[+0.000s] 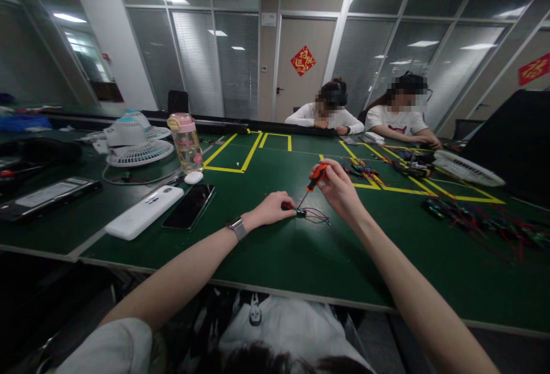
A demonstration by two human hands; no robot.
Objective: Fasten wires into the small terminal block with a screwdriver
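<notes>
My right hand (337,186) grips an orange and black screwdriver (317,177) by its handle. The shaft slants down and left toward a small circuit board (301,212) on the green table (258,259). Whether the tip touches a screw is too small to tell. Fingers of my left hand (271,209), with a watch (236,227) on the wrist, are closed on the board's left end and hold it against the tabletop. Thin red, blue and black wires (317,215) loop out from the board to the right.
Left of my hands lie a black phone (189,207), a white phone-like device (145,212) and a white earbud case (193,177). Behind them stand a pink-lidded bottle (186,144) and white fans (140,148). Wired boards (481,222) heap up at right. Two people sit across the table.
</notes>
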